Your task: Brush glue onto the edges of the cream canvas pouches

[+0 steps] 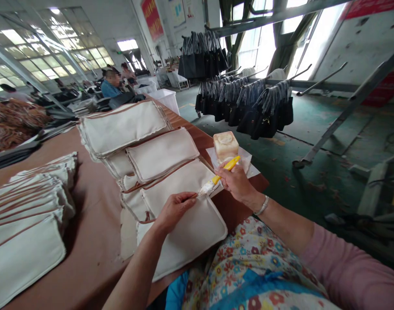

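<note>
My right hand (235, 181) grips a yellow-handled brush (227, 165) whose white-smeared bristles rest at the top edge of the nearest cream fabric panel (193, 234). At that same edge, my left hand (176, 209) is closed with thumb and fingers pinching the panel close to the bristles. More cream panels with brown edging lie overlapped behind it, among them a middle panel (164, 153) and a stack at the back (126, 127). Just beyond my right hand, a square, pale, crusted container (226, 145) sits on a white sheet (253, 168) at the table's edge.
On the left of the brown-covered table (96, 241) lies a fanned pile of cream pieces (29, 215). Black bags (248, 107) hang from a metal rack at the right. A white bin (166, 100) stands past the table, and a person in blue (111, 86) sits farther back.
</note>
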Demonstrator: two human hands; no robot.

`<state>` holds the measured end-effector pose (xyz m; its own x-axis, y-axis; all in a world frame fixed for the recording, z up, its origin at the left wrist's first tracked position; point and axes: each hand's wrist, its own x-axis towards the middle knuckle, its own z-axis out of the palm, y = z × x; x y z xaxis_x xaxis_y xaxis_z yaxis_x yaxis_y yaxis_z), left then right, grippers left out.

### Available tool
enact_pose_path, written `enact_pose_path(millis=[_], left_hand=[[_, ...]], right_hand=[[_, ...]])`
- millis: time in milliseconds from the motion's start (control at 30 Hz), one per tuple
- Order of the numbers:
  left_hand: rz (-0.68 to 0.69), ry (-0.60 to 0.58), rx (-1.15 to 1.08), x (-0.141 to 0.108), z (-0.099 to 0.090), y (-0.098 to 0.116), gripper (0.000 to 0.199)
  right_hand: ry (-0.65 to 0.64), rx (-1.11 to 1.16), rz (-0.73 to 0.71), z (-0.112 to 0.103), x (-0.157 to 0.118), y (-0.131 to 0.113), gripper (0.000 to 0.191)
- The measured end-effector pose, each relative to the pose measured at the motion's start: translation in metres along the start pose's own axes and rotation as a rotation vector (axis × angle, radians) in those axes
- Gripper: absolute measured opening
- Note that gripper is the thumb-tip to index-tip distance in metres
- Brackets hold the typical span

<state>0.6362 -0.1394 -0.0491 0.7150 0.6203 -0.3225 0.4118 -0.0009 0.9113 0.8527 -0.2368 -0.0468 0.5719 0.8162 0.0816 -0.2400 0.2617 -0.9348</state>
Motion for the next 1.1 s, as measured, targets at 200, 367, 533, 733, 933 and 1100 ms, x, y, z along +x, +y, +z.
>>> enact_pose_path(millis=[200,367,533,733,933,1100], left_hand=[[0.049,0.049,0.076,-0.013,0.006,0.008,0.046],[0.149,0.095,0.171,-0.017,0.020,0.009,0.038],[0.366,0.229,0.387,-0.031,0.032,0.009,0.027],[0.514,0.296,0.754,-0.049,0.037,0.014,0.025],[0.480,0.339,0.911,-0.051,0.036,0.008,0.026],[0.499,0.337,0.953,-0.053,0.036,0.008,0.029]], right_hand=[[0.050,-0.138,-0.148,-0.003,-0.003,-0.006,0.027],[-0.043,-0.277,-0.162,-0.004,-0.013,-0.014,0.025],[0.113,-0.335,-0.279,-0.017,-0.006,-0.020,0.025],[-0.038,-0.045,-0.028,-0.009,-0.013,-0.030,0.027],[-0.291,-0.071,0.055,-0.014,-0.029,-0.057,0.025],[-0.141,-0.196,-0.134,-0.013,-0.031,-0.056,0.023]])
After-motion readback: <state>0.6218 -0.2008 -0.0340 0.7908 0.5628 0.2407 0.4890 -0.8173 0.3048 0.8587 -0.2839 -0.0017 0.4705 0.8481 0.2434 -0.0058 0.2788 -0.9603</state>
